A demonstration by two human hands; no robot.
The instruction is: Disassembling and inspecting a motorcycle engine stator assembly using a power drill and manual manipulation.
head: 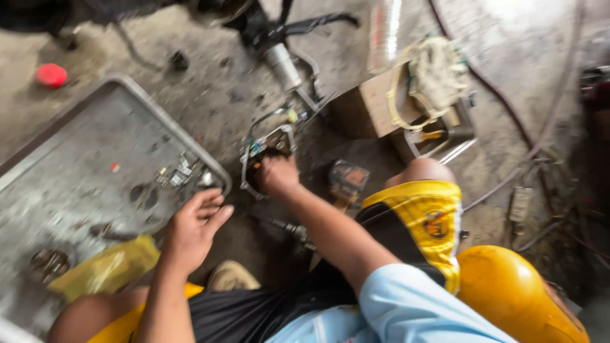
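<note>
Right hand (277,175) grips a metal cover (267,157); left hand (192,230) hovers, fingers spread, beside the tray (76,165).

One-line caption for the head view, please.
Seated person's right hand rests on a metal engine cover; open left hand hovers beside a metal tray.

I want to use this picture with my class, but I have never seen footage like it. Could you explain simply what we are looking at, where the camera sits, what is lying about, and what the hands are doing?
There is no machine here: a person works with two bare hands, and one camera worn on the head looks down at them, so you also see knees in yellow and black shorts. The picture is blurred by movement.

The right hand is closed around a small metal part with an orange bit on the dirty concrete floor. The left hand is open, holding nothing, at the edge of a large grey metal tray with small metal bits scattered in it.

Nearby lie a yellow rag or bag, a red cap, a cardboard box and a yellow helmet-like shell.
</note>
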